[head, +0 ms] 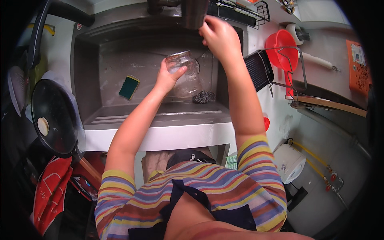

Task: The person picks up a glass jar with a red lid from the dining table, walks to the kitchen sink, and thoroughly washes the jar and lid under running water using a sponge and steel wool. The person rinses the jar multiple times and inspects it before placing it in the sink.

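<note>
My left hand (166,76) grips a clear glass jar (192,85) around its side, above the floor of the grey sink (126,57). The jar is tilted, with its rimmed mouth toward the far side. At the dark faucet (193,15), my right hand (223,37) is raised with its fingers curled beside the lower end; whether they grip it is hidden. On the sink floor, a green and yellow scouring sponge (129,87) lies left of the jar. A steel wool scrubber (203,97) sits by the jar's base.
A dark round lid or pan (54,108) with a pale knob stands at the left, near a red cloth (52,192). Right of the sink are a red plastic dipper (277,54), a black ribbed tray (258,70) and a wire rack (303,69).
</note>
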